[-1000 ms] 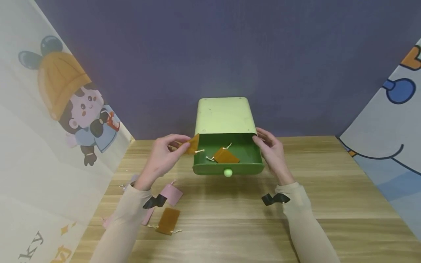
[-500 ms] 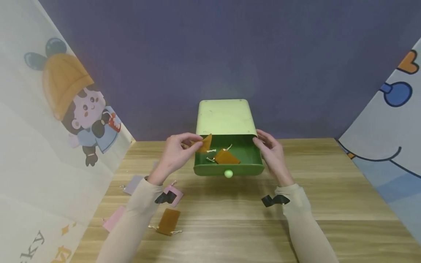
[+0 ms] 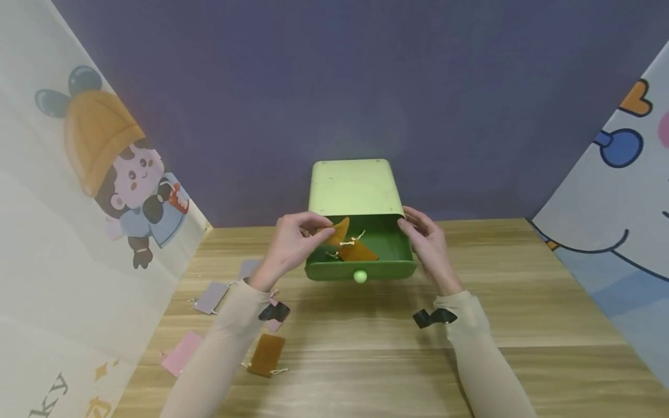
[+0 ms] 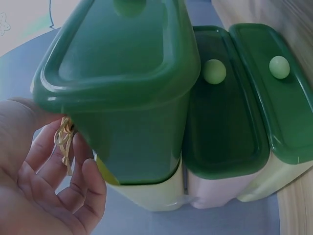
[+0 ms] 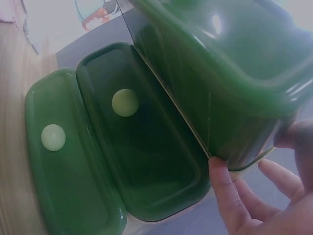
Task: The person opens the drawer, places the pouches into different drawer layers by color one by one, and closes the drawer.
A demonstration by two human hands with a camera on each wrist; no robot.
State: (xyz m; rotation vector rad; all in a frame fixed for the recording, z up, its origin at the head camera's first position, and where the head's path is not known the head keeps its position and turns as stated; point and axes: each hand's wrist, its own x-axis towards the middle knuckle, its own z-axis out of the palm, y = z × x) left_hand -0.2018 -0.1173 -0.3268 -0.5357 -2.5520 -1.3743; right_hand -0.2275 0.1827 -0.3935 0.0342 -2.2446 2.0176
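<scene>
In the head view my left hand (image 3: 295, 241) pinches an orange-brown drawstring pouch (image 3: 341, 230) between thumb and fingers, over the left side of a pulled-out green drawer (image 3: 387, 271). Its pale cords (image 4: 63, 139) show beside the drawer in the left wrist view. Another orange-brown pouch (image 3: 359, 252) lies inside the drawer, partly overlapped by the held one. The drawer belongs to a small cabinet with a pale green top (image 3: 355, 186). On the right, my right hand (image 3: 431, 244) rests its loosely bent fingers against the cabinet's side, thumb near the drawer's opening.
Left of the drawer, a brown pouch (image 3: 268, 355), a pink pouch (image 3: 183, 353) and a grey pouch (image 3: 211, 297) lie on the wooden table (image 3: 376, 371). My left sleeve partly covers another pink one. Closed lower drawers (image 5: 146, 147) with round knobs sit below.
My left hand has moved right with the pouch, from beside the drawer's left edge to over its inside. The right hand stays at the cabinet's side.
</scene>
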